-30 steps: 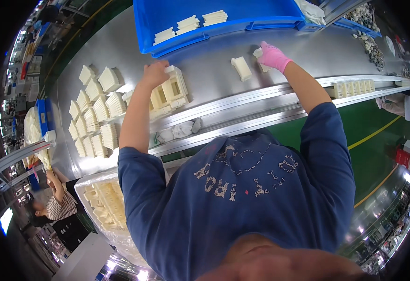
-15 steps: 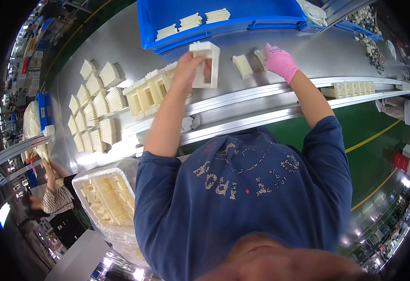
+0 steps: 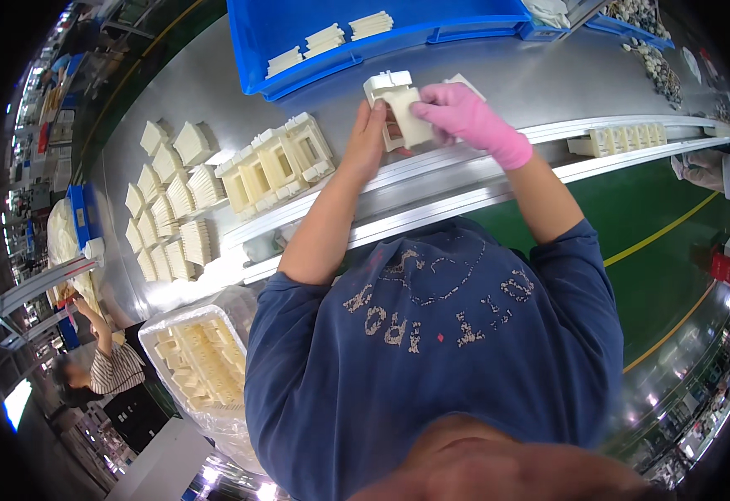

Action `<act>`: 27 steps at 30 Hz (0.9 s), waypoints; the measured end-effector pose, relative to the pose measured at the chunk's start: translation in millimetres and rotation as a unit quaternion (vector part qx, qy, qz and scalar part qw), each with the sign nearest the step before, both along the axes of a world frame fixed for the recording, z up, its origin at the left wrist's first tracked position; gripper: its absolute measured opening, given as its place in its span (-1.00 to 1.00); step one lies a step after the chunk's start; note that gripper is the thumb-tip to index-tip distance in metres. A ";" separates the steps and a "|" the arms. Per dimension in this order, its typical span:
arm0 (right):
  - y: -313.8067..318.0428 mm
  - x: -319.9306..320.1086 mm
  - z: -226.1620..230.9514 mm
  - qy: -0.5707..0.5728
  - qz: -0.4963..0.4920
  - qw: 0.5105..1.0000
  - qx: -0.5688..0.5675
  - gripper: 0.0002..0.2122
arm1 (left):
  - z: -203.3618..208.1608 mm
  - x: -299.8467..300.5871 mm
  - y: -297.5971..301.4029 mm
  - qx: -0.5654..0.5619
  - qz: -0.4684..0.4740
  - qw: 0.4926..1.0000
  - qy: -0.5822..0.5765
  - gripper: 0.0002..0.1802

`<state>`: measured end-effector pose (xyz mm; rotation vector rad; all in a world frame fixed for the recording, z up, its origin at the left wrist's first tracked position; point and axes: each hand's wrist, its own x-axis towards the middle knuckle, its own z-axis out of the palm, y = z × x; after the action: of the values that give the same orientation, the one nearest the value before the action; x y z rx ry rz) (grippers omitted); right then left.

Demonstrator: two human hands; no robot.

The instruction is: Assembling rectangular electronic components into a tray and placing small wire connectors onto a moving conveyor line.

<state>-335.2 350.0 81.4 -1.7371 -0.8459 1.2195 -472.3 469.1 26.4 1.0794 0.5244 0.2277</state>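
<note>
Below the blue bin (image 3: 398,43), the bare left hand (image 3: 365,142) curls partly closed round an open cream frame (image 3: 388,81), apparently steadying it, while the pink-gloved right hand (image 3: 465,121) pinches a cream panel (image 3: 413,125) over its opening; the row of frames (image 3: 261,154) (below the bin's left end) probably sits there for reach.
</note>
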 end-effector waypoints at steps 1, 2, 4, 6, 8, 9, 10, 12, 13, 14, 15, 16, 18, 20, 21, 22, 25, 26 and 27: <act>4.1 -6.9 -9.7 0.001 -0.005 1.000 0.000 -0.69 | 2.6 0.9 -4.2 0.003 0.017 1.000 -0.017 -0.65; 7.8 -15.5 -29.4 -0.208 -0.023 0.972 0.103 -0.71 | 1.4 0.8 -4.4 0.003 0.013 1.000 -0.016 -0.65; 15.8 -29.8 -42.9 -0.406 -0.038 0.891 0.198 -0.72 | -5.0 -2.5 -0.1 0.056 0.024 0.997 -0.049 -0.57; 17.4 -45.8 -42.4 -0.399 -0.120 0.877 0.241 -0.69 | -6.2 -4.3 1.0 0.077 0.029 0.995 -0.051 -0.55; 16.1 -47.8 -40.9 -0.383 -0.126 0.879 0.255 -0.66 | -1.0 -4.5 -0.7 0.018 0.025 0.997 -0.074 -0.52; 15.7 -47.9 -40.1 -0.367 -0.133 0.880 0.269 -0.61 | -2.1 -4.6 -0.3 0.017 0.025 0.997 -0.075 -0.52; 15.9 -48.3 -40.7 -0.368 -0.133 0.880 0.268 -0.61 | -4.4 -4.2 0.6 0.037 0.027 0.995 -0.091 -0.52; 16.7 -49.2 -42.1 -0.385 -0.130 0.864 0.296 -0.62 | -11.1 -3.3 3.4 0.055 0.029 0.992 -0.109 -0.52; 16.6 -48.1 -42.1 -0.386 -0.130 0.864 0.296 -0.62 | -16.1 -2.8 5.5 0.091 0.020 0.989 -0.110 -0.52; 16.3 -46.1 -42.0 -0.380 -0.127 0.870 0.287 -0.63 | -19.2 -2.4 6.5 0.127 0.012 0.985 -0.112 -0.53; 16.2 -45.3 -41.9 -0.372 -0.124 0.877 0.278 -0.64 | -20.4 -3.0 6.8 0.127 0.012 0.986 -0.112 -0.53; 16.1 -45.1 -41.0 -0.373 -0.124 0.877 0.278 -0.64 | -21.2 -3.4 7.0 0.108 0.008 0.989 -0.096 -0.53; 16.7 -45.2 -36.3 -0.362 -0.096 0.885 0.278 -0.64 | -19.2 -4.1 5.5 0.089 0.006 0.993 -0.081 -0.53; 12.3 -49.3 -24.0 -0.304 -0.063 0.913 0.266 -0.63 | -11.3 -4.9 0.4 0.003 0.013 0.996 -0.089 -0.55; 10.5 -49.5 -16.2 -0.245 -0.029 0.936 0.253 -0.61 | -9.8 -5.5 1.9 0.004 0.015 0.996 -0.089 -0.55; 9.2 -45.1 -9.4 -0.243 -0.028 0.936 0.254 -0.61 | -9.2 -6.2 3.8 -0.015 0.000 0.996 -0.082 -0.56; 4.3 -28.1 -1.9 -0.014 0.026 0.992 0.126 -0.54 | -0.3 -7.5 3.5 -0.071 -0.037 0.994 -0.068 -0.57; 4.5 -22.0 -4.7 -0.242 -0.032 0.936 0.255 -0.53 | 3.3 -8.6 2.8 -0.109 -0.059 0.990 -0.062 -0.58; 3.0 -20.2 -5.6 -0.344 -0.053 0.882 0.319 -0.52 | 6.5 -11.0 4.1 -0.106 -0.121 0.985 -0.067 -0.56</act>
<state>-355.4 353.0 75.8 -1.6034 -1.3513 0.1482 -483.3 473.2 32.9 0.9035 0.2851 0.0302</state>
